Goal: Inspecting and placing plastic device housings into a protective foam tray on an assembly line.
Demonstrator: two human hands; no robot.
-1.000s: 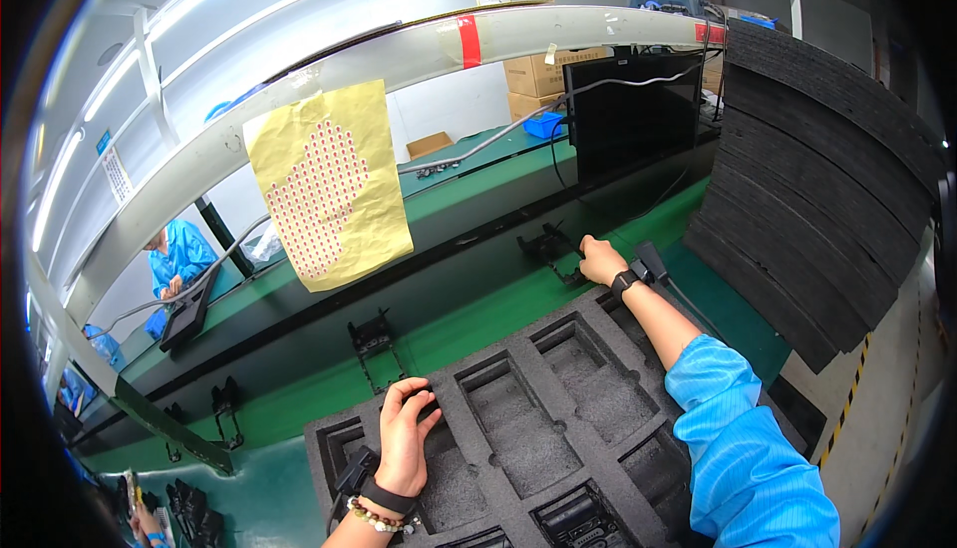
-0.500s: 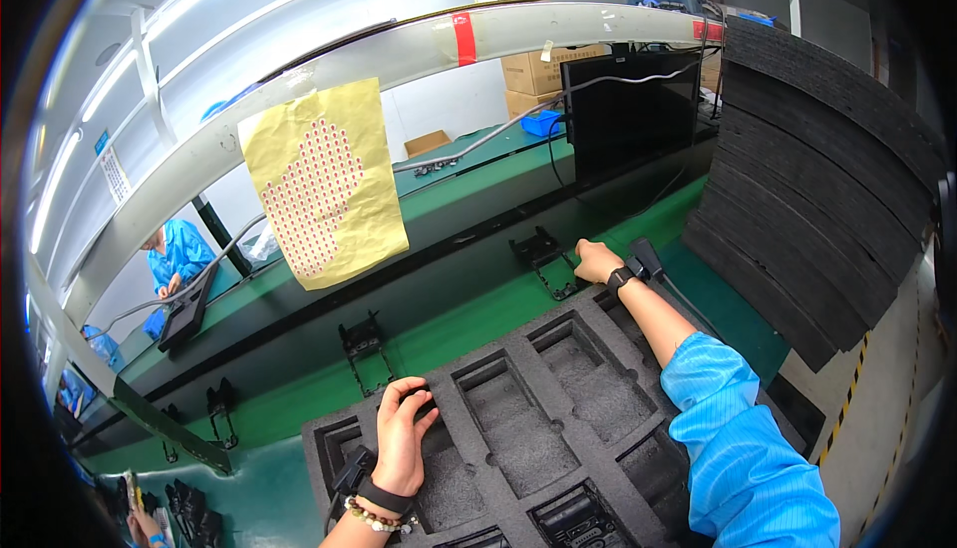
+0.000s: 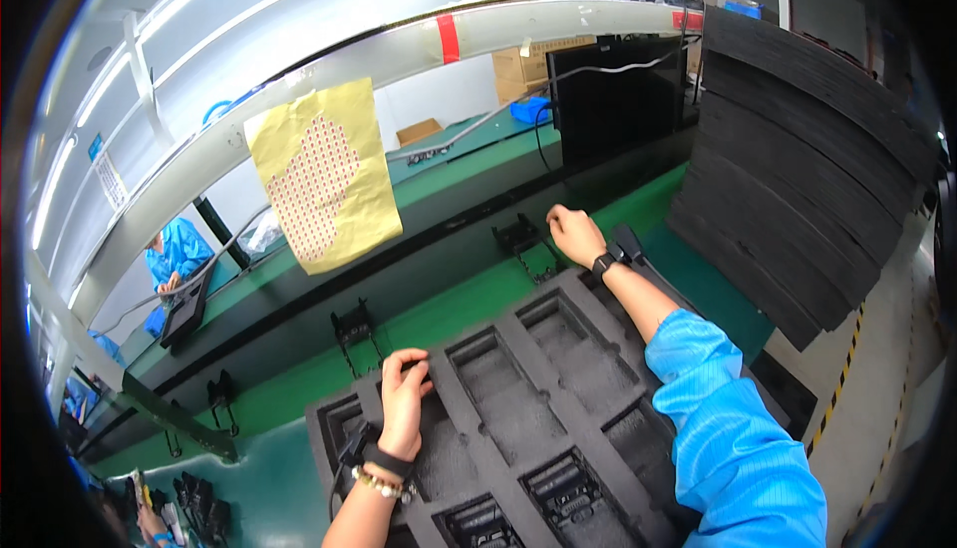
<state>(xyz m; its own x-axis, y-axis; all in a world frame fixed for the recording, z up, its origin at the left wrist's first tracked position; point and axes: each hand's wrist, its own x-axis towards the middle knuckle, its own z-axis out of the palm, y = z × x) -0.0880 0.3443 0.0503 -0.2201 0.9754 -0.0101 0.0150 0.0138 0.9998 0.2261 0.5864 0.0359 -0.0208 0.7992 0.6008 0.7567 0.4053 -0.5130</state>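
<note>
A dark grey foam tray with rectangular pockets lies before me. My left hand bends its fingers over a pocket's edge near the tray's far left side, gripping the foam there. Beyond the far edge, my right hand is raised with its fingers curled together. Its fingertips point away, so what they hold, if anything, is hidden. Just left of it, a black plastic frame with thin legs stands on the green surface. Black slotted parts sit in the near pockets.
More black frames stand along the green strip. A tall stack of black foam sheets rises at right, and a dark monitor stands behind. Yellow sticker paper hangs from a white beam. Another person in blue works at far left.
My view has shifted slightly, bringing more of the near pockets into sight. My right hand has risen a little beside the black frame. The left hand stays at the foam edge.
</note>
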